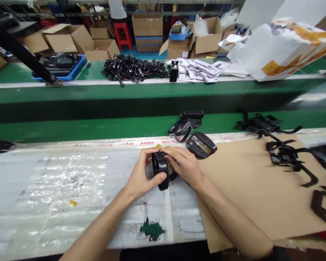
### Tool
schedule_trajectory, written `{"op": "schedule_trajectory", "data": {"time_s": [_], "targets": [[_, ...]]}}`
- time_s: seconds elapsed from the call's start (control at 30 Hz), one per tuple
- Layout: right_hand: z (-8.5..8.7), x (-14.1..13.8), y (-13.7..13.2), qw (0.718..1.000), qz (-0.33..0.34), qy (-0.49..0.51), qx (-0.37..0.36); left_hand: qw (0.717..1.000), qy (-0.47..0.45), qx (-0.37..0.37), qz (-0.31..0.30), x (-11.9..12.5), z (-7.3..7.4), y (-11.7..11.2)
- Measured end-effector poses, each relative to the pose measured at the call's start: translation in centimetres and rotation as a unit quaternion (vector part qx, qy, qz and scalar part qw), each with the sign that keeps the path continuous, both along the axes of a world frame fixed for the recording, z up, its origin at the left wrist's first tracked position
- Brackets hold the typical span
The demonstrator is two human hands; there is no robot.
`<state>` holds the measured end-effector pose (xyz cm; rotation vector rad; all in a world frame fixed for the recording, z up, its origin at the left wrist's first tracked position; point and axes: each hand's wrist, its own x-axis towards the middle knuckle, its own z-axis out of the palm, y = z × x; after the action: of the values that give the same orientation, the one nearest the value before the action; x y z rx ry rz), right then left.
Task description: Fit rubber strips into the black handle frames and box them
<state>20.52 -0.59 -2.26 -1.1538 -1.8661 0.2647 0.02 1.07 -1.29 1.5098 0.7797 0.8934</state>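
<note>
A black plastic frame-shaped part (163, 174) stands on edge above the covered bench, between my two hands. My left hand (145, 175) is closed round its left side, thumb across the front face and fingers over the top. At its top edge, the fingertips of my right hand (186, 163) press beside a small yellow piece (159, 146), which looks like tape. Whether the right fingers pinch the yellow piece or the black part is hard to see. Just behind my right hand lies a similar black part (201, 145), with more black parts (191, 117) stacked beyond it.
Brown cardboard (239, 181) covers the bench at right, bearing several black bracket-like parts (285, 154). A yellow scrap (72, 203) lies at left. Across the green ledge are a heap of black cables (134, 69), white papers (198, 69), a blue tray (70, 74) and a white bag (282, 50).
</note>
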Motion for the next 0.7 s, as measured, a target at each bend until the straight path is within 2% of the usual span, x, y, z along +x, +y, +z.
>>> {"op": "schedule_trajectory", "data": {"time_s": [0.13, 0.3, 0.47, 0.57, 0.7], "targets": [[-0.1, -0.2, -0.3, 1.000, 0.014, 0.000, -0.007, 1.000, -0.026, -0.011, -0.005, 0.1, -0.5, -0.2], [-0.2, -1.0, -0.6, 0.999, -0.002, 0.036, -0.028, 0.998, -0.045, -0.027, 0.022, 0.2, -0.9, -0.4], [0.3, -1.5, -0.4, 0.995, 0.000, 0.090, -0.033, 0.994, -0.097, -0.040, -0.011, -0.1, -1.0, 0.6], [0.5, -1.6, -0.3, 0.982, 0.001, 0.150, -0.115, 0.991, -0.135, -0.021, -0.008, -0.4, -0.9, 1.4], [0.0, -1.6, -0.3, 0.940, 0.030, 0.206, -0.270, 0.978, -0.148, 0.117, 0.085, -0.7, -0.7, 2.4]]}}
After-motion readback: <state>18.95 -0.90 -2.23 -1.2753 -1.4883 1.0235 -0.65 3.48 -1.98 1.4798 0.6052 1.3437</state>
